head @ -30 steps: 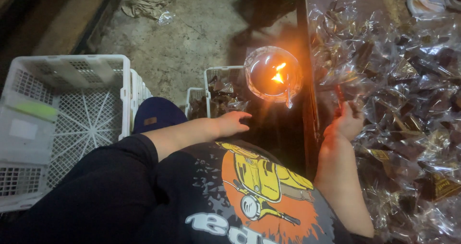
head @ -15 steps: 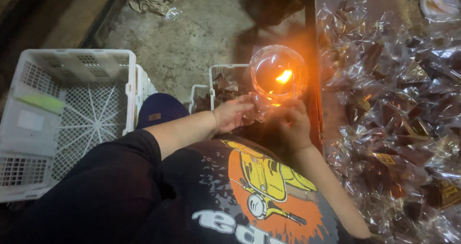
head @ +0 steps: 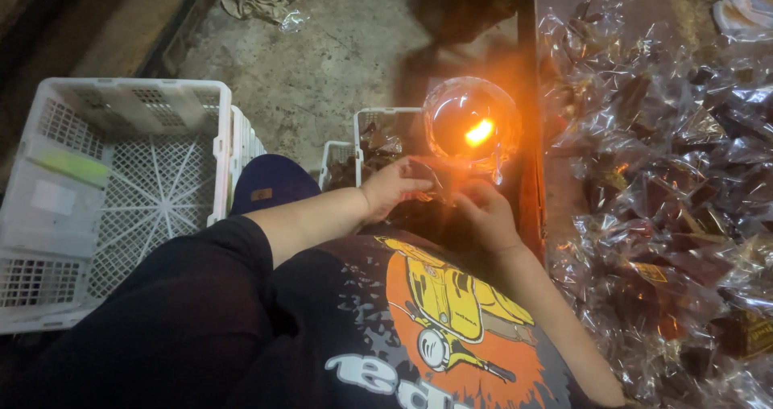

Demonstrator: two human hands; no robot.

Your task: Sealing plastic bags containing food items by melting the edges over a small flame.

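My left hand [head: 392,188] and my right hand [head: 485,212] meet just below a round glass lamp [head: 460,113] with a small orange flame inside. Together they pinch a small clear plastic packet [head: 439,174] with dark contents, its edge held close under the lamp. The fingers of both hands are closed on the packet. A large heap of similar clear packets [head: 668,175] covers the table surface to my right, within reach of my right hand.
A big white slatted plastic crate [head: 121,192] stands on the concrete floor at my left. A small white basket [head: 378,135] with dark packets sits beyond my left hand. A blue cap-like object [head: 270,185] lies by my knee. The table's wooden edge [head: 531,175] runs beside the lamp.
My right hand left the packet heap on the right and swung left with a packet. It now meets my left hand beneath the lamp.
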